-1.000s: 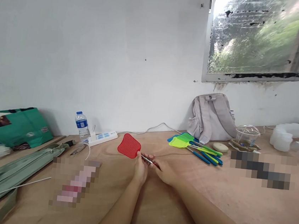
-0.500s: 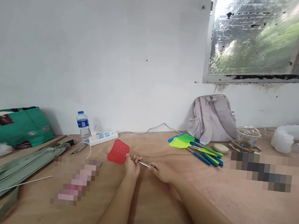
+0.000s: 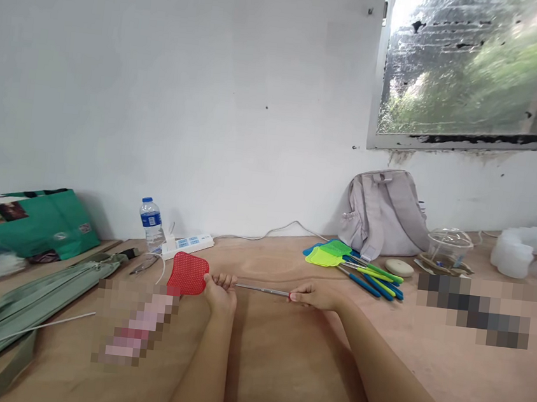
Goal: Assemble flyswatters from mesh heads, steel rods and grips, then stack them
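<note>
Both my hands hold a red fly swatter [image 3: 188, 274] above the wooden table. My left hand [image 3: 220, 290] is closed round it just beside the perforated red head, which points left. My right hand [image 3: 315, 295] grips the other end, where a bit of red handle shows at the fingertips and the rest is hidden in the palm. A thin metal telescopic rod stretches between the hands. Further back on the right lies a pile of fly swatters [image 3: 327, 255] with green, yellow-green and blue heads and handles.
A grey backpack [image 3: 385, 213] leans on the wall behind the pile, with a beige round object [image 3: 398, 267] and a clear plastic tub [image 3: 450, 246] nearby. On the left are a water bottle [image 3: 151, 222], a power strip [image 3: 190, 244], a green bag [image 3: 50, 223] and a folded grey-green umbrella [image 3: 47, 302].
My hands have moved apart, the left one leftward with the red head and the right one rightward. A longer stretch of the metal rod now shows between them.
</note>
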